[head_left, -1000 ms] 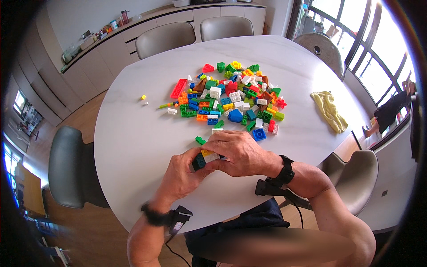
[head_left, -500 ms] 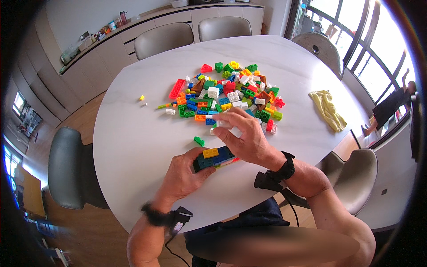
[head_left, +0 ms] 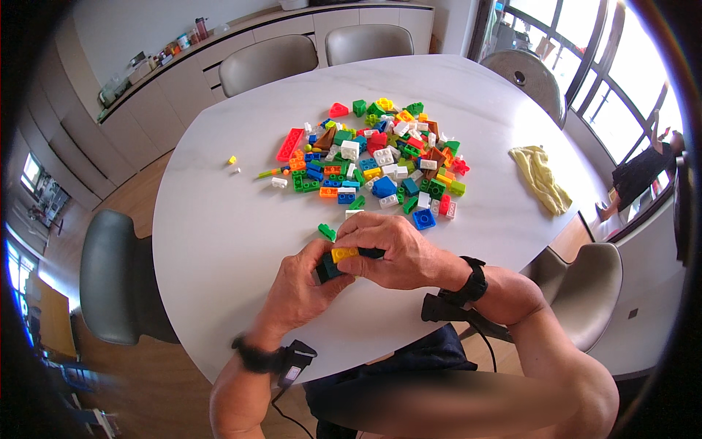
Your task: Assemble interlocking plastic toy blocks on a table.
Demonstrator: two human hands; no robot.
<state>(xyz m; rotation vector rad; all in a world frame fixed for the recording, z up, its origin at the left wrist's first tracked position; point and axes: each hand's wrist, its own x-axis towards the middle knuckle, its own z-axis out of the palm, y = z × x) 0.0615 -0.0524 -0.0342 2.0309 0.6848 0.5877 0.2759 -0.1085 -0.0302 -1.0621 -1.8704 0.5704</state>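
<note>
Near the front of the white table, a stack of joined toy building bricks (head_left: 328, 271), dark teal in its visible part, sits between my hands. A yellow brick (head_left: 344, 254) is on top of it. My left hand (head_left: 296, 287) is closed round the stack's left end. My right hand (head_left: 398, 250) closes over its right end, with thumb and fingertips against the yellow brick; it hides most of that side. Just beyond the hands lies a green brick (head_left: 327, 232), and a blue square brick (head_left: 423, 219) rests beyond my right hand.
A loose heap of mixed bricks (head_left: 382, 156) covers the table's middle. A long red brick (head_left: 290, 145) borders it on the left. A yellow cloth (head_left: 541, 179) lies at the right edge. Chairs (head_left: 110, 278) surround the table (head_left: 212, 219). Another person (head_left: 643, 168) stands at far right.
My right hand has come back from the heap's near edge and down onto the brick stack, uncovering blue bricks behind it. My left hand keeps its grip in nearly the same place.
</note>
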